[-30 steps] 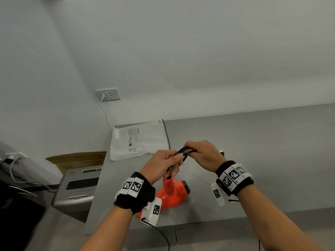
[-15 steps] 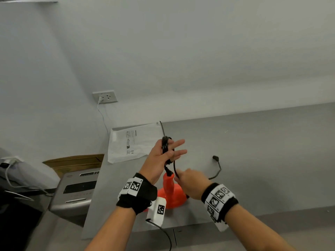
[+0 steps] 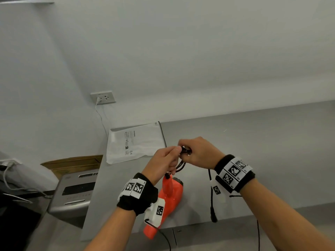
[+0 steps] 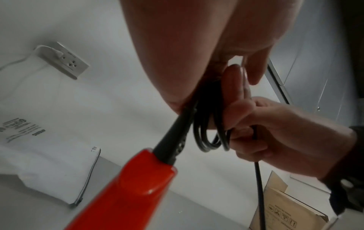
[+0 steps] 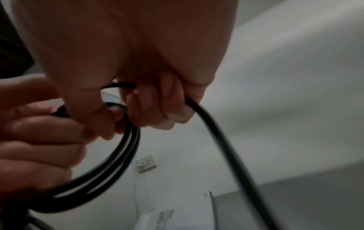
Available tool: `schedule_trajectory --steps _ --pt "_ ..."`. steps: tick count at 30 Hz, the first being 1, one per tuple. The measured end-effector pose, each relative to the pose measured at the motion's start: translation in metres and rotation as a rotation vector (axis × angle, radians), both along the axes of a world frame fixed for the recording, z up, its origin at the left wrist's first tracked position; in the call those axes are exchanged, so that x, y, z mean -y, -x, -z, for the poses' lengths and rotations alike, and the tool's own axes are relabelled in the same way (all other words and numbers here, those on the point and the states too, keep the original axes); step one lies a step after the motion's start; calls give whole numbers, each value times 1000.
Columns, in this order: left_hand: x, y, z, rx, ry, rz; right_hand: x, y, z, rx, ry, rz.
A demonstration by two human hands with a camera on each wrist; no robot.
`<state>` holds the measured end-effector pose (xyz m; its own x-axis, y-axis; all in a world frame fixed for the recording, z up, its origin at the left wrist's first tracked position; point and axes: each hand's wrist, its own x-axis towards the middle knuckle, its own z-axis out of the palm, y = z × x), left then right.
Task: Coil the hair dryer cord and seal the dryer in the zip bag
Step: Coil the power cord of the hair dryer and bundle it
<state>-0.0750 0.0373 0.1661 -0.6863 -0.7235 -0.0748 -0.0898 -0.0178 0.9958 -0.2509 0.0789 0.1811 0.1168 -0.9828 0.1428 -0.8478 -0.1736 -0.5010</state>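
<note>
While the left hand (image 3: 164, 163) curls around black loops of cord (image 4: 208, 137), the right hand (image 3: 198, 153) pinches the same cord just beside it. Below both grips the orange hair dryer (image 3: 171, 194) lies on the table (image 3: 262, 160), its plug (image 3: 213, 215) dangling. Beyond the hands lies the white bag (image 3: 135, 142).

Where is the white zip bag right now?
In the head view the zip bag lies flat at the far left corner of the grey table, below the wall socket and just beyond the left hand.
</note>
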Motion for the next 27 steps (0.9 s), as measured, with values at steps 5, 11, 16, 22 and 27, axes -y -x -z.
schedule_trajectory --steps 5,11,16,22,27 --pt "3 -7 11 80 122 -71 3 11 2 101 -79 80" --pt "3 -10 18 74 143 -119 2 18 4 342 -185 179" --pt "12 8 20 77 127 -222 5 20 25 553 -146 239" --pt "27 3 23 61 68 -315 -31 42 115 352 -217 310" --pt "31 6 26 43 26 -323 -57 35 164 92 -441 304"
